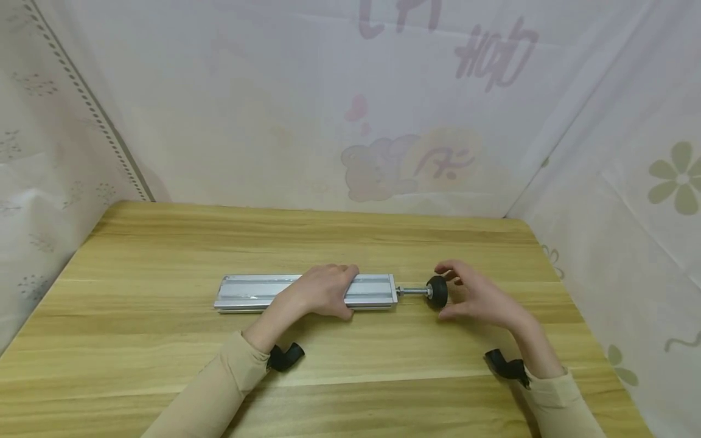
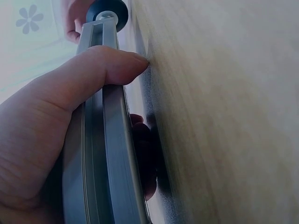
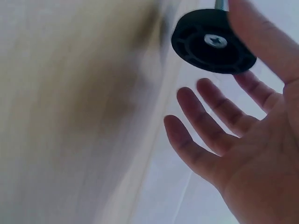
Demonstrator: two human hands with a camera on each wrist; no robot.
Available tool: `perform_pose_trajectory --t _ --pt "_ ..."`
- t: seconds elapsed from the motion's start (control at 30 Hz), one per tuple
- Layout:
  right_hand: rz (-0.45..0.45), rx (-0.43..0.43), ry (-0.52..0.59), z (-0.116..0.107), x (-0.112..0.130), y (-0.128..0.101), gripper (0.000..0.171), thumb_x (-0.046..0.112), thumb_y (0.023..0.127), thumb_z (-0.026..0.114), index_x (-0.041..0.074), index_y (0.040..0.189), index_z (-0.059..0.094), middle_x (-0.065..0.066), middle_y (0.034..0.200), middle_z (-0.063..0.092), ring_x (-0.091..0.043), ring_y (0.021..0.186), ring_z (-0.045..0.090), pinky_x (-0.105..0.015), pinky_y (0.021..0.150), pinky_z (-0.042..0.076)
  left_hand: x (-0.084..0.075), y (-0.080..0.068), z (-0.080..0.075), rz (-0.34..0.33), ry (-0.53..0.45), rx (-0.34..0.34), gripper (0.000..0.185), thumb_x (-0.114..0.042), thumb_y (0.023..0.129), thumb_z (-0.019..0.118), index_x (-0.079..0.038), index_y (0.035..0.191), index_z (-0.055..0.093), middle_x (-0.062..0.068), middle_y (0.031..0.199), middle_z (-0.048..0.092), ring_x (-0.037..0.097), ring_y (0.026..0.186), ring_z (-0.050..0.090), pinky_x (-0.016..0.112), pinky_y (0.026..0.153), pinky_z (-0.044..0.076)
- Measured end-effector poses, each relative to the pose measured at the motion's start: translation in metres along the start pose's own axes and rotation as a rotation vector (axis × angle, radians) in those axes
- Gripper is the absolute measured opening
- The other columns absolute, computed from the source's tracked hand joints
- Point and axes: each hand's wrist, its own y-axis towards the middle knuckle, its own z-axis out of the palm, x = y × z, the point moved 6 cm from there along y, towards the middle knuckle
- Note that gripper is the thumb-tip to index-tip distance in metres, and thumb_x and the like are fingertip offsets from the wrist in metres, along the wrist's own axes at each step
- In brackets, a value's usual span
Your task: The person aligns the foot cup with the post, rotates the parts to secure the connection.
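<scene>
A silver aluminium profile [image 1: 252, 292] lies lengthwise on the wooden table [image 1: 164, 255]. My left hand [image 1: 334, 291] grips its right half, fingers over the far side and thumb on the near side. In the left wrist view the thumb [image 2: 107, 65] wraps over the profile [image 2: 110, 154], with my left hand [image 2: 135, 123] closed round it. A threaded rod [image 1: 413, 291] sticks out of the right end and carries a black round knob [image 1: 437, 291]. My right hand [image 1: 454, 293] cups around the knob with its fingers spread; contact is unclear. The right wrist view shows the knob [image 3: 210, 44] and my right hand [image 3: 224, 79] with straight fingers.
Printed cloth walls [image 1: 383, 109] close in the table at the back, left and right. Black camera mounts sit at my left wrist [image 1: 285, 358] and right wrist [image 1: 506, 367]. Bare wood stretches in front of and behind the profile.
</scene>
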Motion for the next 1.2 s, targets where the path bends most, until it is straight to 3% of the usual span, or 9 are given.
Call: perform_pose_trajectory --t 0.07,0.23,0.6,0.77,0.93,1.1,1.2 --pt "-0.019 -0.03 -0.024 0.001 0.001 0.001 0.084 0.023 0.068 0.096 0.009 0.135 0.049 -0.013 0.133 0.06 -0.035 0.121 0.061 -0.055 0.102 0.051 0.0 0.001 0.0 0.001 0.002 -0.001 0.062 -0.035 0.075 0.084 -0.01 0.124 0.054 0.005 0.112 0.069 0.023 0.099 0.065 0.042 0.086 0.054" --pt "-0.044 -0.069 -0.044 0.003 0.003 0.004 0.075 0.012 0.066 0.096 0.008 0.126 0.051 -0.011 0.123 0.061 -0.034 0.116 0.062 -0.055 0.1 0.051 0.0 0.001 0.0 0.004 0.01 -0.005 0.062 -0.036 0.074 0.084 -0.01 0.123 0.054 0.004 0.106 0.068 0.022 0.095 0.064 0.041 0.085 0.054" --pt "-0.007 -0.02 0.024 -0.003 -0.003 -0.002 0.058 0.025 0.083 0.085 0.012 0.132 0.056 -0.009 0.128 0.066 -0.032 0.119 0.063 -0.056 0.101 0.051 0.0 0.001 0.001 -0.014 0.006 0.013 0.065 -0.036 0.076 0.084 -0.01 0.127 0.054 0.005 0.113 0.069 0.023 0.101 0.066 0.041 0.088 0.055" --pt "-0.038 0.035 0.034 -0.001 -0.004 -0.003 0.05 0.026 0.096 0.071 0.008 0.14 0.056 -0.006 0.126 0.069 -0.021 0.112 0.066 -0.041 0.094 0.056 0.0 0.0 0.001 -0.009 0.003 0.015 0.064 -0.036 0.076 0.085 -0.011 0.125 0.054 0.004 0.11 0.069 0.021 0.097 0.064 0.041 0.086 0.054" --pt "-0.008 0.073 0.001 0.0 -0.008 -0.003 0.053 0.029 0.104 0.06 0.005 0.15 0.05 -0.011 0.132 0.068 -0.019 0.111 0.067 -0.029 0.09 0.054 -0.001 0.0 0.0 -0.01 -0.003 0.022 0.064 -0.035 0.076 0.085 -0.011 0.126 0.054 0.003 0.11 0.068 0.021 0.096 0.064 0.041 0.087 0.054" --pt "0.02 0.094 0.003 0.0 -0.008 -0.004 0.06 0.033 0.104 0.058 0.006 0.156 0.043 -0.017 0.143 0.061 -0.026 0.117 0.067 -0.037 0.094 0.055 -0.001 0.001 0.0 -0.007 -0.004 0.019 0.063 -0.036 0.076 0.085 -0.01 0.124 0.054 0.003 0.107 0.068 0.021 0.094 0.064 0.041 0.086 0.055" --pt "0.017 0.077 0.048 -0.001 -0.006 -0.004 0.073 0.032 0.096 0.071 0.007 0.157 0.039 -0.017 0.148 0.057 -0.032 0.124 0.063 -0.048 0.1 0.053 -0.001 0.001 0.0 -0.005 -0.01 0.017 0.063 -0.036 0.075 0.085 -0.01 0.124 0.054 0.003 0.105 0.068 0.021 0.093 0.063 0.041 0.084 0.054"
